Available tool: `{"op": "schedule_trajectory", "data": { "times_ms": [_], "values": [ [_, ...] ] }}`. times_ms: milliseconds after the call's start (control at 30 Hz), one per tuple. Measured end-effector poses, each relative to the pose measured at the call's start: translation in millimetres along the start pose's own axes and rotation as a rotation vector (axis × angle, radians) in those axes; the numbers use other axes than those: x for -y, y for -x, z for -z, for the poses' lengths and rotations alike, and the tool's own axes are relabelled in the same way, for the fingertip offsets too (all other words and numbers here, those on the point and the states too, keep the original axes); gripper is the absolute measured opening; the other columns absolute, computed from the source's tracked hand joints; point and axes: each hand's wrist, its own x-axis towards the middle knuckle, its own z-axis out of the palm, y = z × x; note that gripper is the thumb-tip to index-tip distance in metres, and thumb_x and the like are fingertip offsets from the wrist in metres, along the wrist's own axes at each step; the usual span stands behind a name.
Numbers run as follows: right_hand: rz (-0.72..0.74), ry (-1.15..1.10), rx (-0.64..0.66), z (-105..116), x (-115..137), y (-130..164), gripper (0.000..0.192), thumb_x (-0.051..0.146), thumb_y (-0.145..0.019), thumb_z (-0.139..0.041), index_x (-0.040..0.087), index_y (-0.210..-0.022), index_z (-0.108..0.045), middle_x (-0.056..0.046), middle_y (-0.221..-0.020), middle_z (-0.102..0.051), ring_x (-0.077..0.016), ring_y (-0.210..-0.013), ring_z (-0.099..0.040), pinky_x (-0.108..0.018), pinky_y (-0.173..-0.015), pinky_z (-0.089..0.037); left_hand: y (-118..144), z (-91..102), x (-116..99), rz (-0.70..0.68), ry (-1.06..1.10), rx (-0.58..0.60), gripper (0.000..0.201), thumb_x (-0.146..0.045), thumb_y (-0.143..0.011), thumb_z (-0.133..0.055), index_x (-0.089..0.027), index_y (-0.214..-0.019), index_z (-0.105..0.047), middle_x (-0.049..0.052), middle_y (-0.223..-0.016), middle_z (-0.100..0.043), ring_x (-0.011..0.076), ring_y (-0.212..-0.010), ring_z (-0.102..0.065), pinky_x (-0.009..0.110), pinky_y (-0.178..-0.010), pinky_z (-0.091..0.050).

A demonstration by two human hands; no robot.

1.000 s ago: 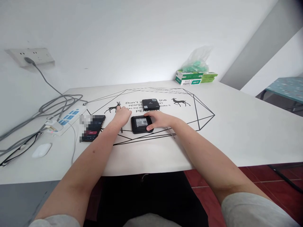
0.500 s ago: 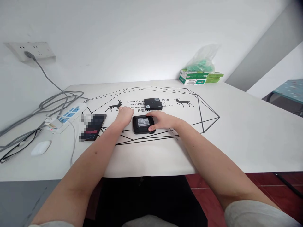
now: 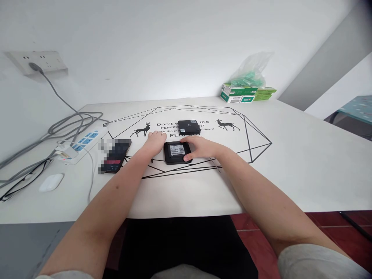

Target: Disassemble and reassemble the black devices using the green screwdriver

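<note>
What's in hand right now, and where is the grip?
Nothing is lifted. The right hand rests on the right edge of the nearer black box, which lies on the table; the left hand lies flat beside its left side.
</note>
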Motion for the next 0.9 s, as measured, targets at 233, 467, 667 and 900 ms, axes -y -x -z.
{"op": "schedule_trajectory", "data": {
  "times_ms": [233, 467, 667, 900],
  "values": [
    [0.013, 0.007, 0.0, 0, -2, 0, 0.094, 0.066, -0.075, -0.091, 0.022, -0.154, -0.065, -0.016, -0.158, -0.067, -0.0431, -0.149, -0.06, -0.063, -0.128, -0.044, -1, -2.8, 3, 0.021, 0.1, -0.018, 0.032, -0.001, -0.1, -0.046, -0.016, -0.109, -0.073, 0.019, -0.117, -0.076, 0.0348, -0.118, -0.066, 0.05, -0.106, -0.044],
    [0.058, 0.028, 0.002, -1, -3, 1, 0.091, 0.069, -0.079, -0.087, 0.024, -0.154, -0.064, -0.015, -0.16, -0.067, -0.043, -0.15, -0.059, -0.064, -0.128, -0.043, 2, 8.7, 13, 0.157, 0.448, -0.101, 0.028, -0.016, -0.107, -0.051, -0.019, -0.119, -0.076, 0.011, -0.122, -0.08, 0.027, -0.111, -0.072, 0.04, -0.1, -0.055],
    [0.08, 0.038, 0.002, -1, -4, 1, 0.092, 0.071, -0.079, -0.086, 0.023, -0.154, -0.065, -0.017, -0.161, -0.066, -0.0447, -0.15, -0.06, -0.066, -0.128, -0.043, 15, 27.5, 2, 0.204, 1.072, -0.045, 0.014, -0.024, -0.093, -0.073, -0.02, -0.106, -0.078, 0.008, -0.111, -0.082, 0.0235, -0.107, -0.074, 0.041, -0.105, -0.056],
    [0.089, 0.044, 0.001, -2, -5, -1, 0.092, 0.071, -0.08, -0.085, 0.022, -0.155, -0.064, -0.017, -0.161, -0.065, -0.0436, -0.148, -0.06, -0.064, -0.127, -0.044, 27, 34.9, -7, 0.186, 0.983, 0.047, 0.016, -0.026, -0.085, -0.079, -0.021, -0.099, -0.079, 0.004, -0.093, -0.078, 0.0233, -0.094, -0.073, 0.042, -0.097, -0.059]
  ]
}}
